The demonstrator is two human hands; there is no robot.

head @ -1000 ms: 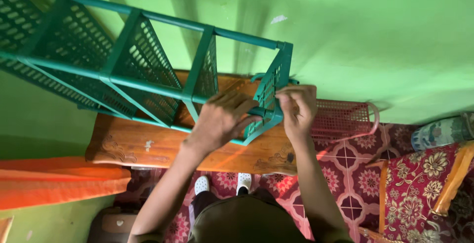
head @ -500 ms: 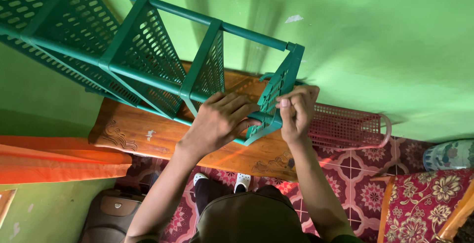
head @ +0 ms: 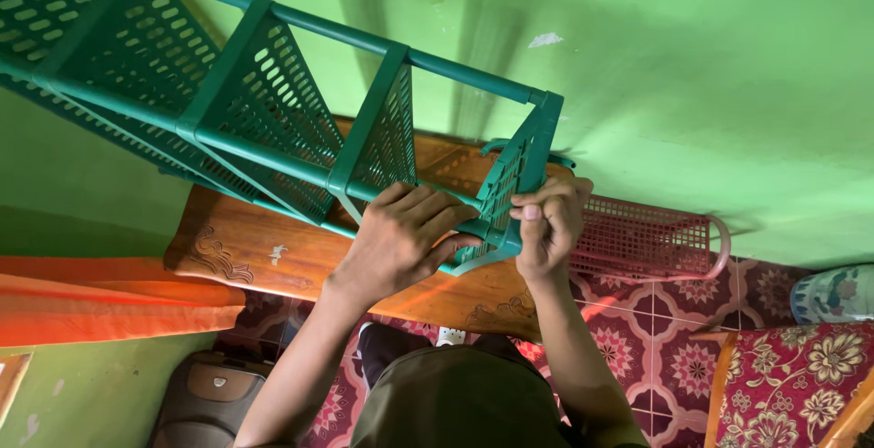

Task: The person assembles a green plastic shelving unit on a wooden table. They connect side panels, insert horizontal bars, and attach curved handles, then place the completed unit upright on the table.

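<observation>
Rack: a teal plastic shelf rack, lying on its side and reaching from the upper left corner down to the middle of the view, close against the green wall.
Rack build: round tubes run along its length; flat perforated shelf panels with rows of oval holes stand across them, one after another, like dividers.
Rack end: the last panel sits at the near end, over the wooden worktop, with a tube socket at its top corner.
Left hand: the left hand is closed over the lower tube and the bottom edge of the rack, fingers wrapped on top, thumb underneath.
Right hand: the right hand pinches the edge of the end panel, fingers curled, thumbnail facing the camera.
Worktop: brown carved wood with a scroll pattern at its left end, standing against the wall.
Pink panel: a pink perforated plastic piece with a looped handle lies just right of the right hand, partly over the worktop's edge.
Floor: maroon tiles with flower patterns.
Other things: an orange cloth at the left, a floral cushion at the lower right.
</observation>
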